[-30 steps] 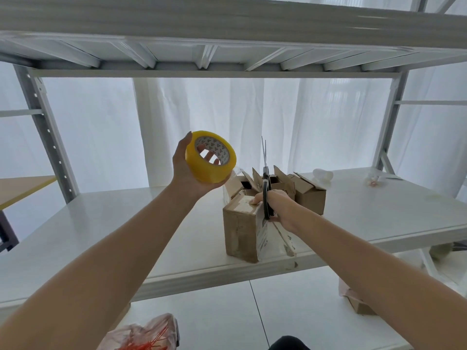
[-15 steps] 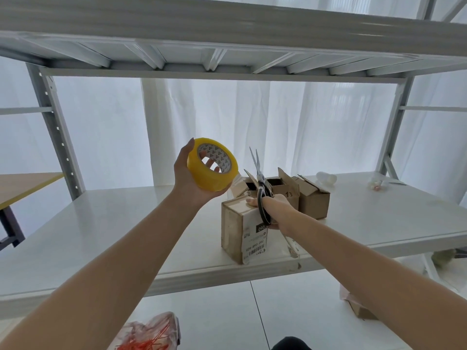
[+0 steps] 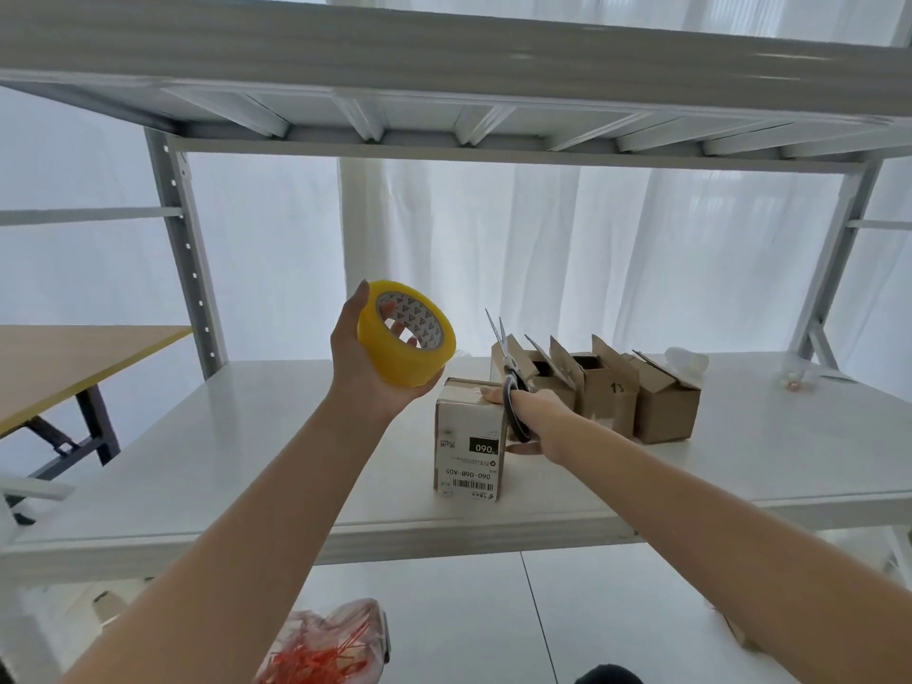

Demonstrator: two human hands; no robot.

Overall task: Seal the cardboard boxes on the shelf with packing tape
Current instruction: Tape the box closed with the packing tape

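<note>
- Scanning left first, logged left hand (image 3: 362, 372) clamped round yellow tape roll (image 3: 412, 370), thumb on outer face, fingertips visible through core.
- Held tape roll up in air above shelf (image 3: 237, 466), left of boxes and clear of them, core opening tilted toward camera.
- Logged right hand (image 3: 540, 419) clenched on black handles of scissors (image 3: 509, 387), blades pointing up, tips slightly parted.
- Saw fingertips of same hand resting on top of closed box (image 3: 469, 436), thumb low at its right side.
- Found closed box upright near shelf front edge, flaps down, glossy strip across top, white label facing camera with print upside down.
- Counted three open boxes (image 3: 609, 394) in a row just behind and right of it, flaps standing up, middle one marked 13; could not tell whether neighbours touched.
- Spotted white rounded item (image 3: 687, 360) and small clear scrap (image 3: 795, 380) at back right of shelf; too blurred to name.
- Noted upper shelf (image 3: 444, 66) overhead, white curtain (image 3: 543, 264) behind, clear bag of orange-red ties (image 3: 321, 651) on floor under left arm.
</note>
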